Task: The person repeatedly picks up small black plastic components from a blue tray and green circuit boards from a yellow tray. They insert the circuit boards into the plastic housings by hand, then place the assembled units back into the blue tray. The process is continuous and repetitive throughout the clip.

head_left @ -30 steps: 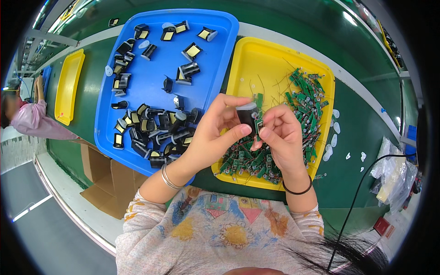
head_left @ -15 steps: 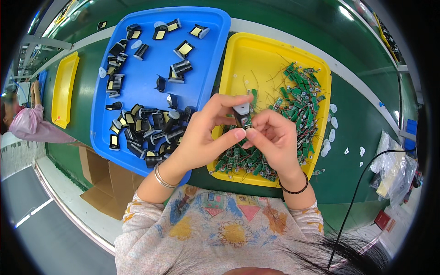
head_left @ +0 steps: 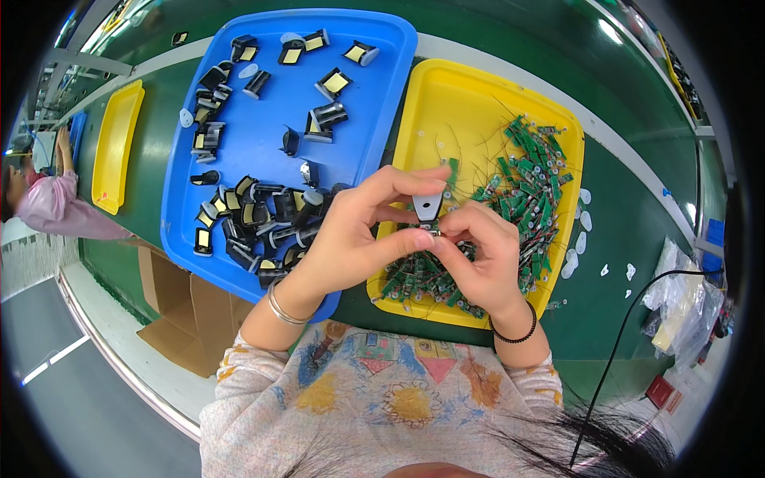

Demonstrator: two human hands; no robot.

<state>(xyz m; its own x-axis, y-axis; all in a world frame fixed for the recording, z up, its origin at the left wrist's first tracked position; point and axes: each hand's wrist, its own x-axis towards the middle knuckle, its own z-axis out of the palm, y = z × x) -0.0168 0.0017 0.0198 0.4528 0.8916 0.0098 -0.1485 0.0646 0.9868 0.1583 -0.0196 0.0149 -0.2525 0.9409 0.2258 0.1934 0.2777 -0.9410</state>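
Observation:
Between the thumb and fingers of my left hand (head_left: 358, 219) is a small black plastic housing (head_left: 430, 225) with a light grey, rounded end cap (head_left: 429, 207) turned up. My right hand (head_left: 488, 256) is closed in a pinch at the housing's lower end, its thumb tip meeting my left thumb. What lies inside that pinch is hidden by the fingertips. Both hands are over the near left part of a yellow tray (head_left: 414, 99), which holds a heap of small green circuit boards (head_left: 530, 187) with thin wires.
To the left, a blue tray (head_left: 263, 167) carries several black housings (head_left: 255, 211) with pale yellow pads. Grey oval caps (head_left: 581, 240) lie right of the yellow tray. A black cable (head_left: 610, 358) crosses the right side. Another person (head_left: 60, 199) sits far left beside another yellow tray (head_left: 117, 147).
The housing has been turned in my fingers, so its grey cap now faces up and its green-flecked side no longer shows. The trays appear shifted slightly right in view.

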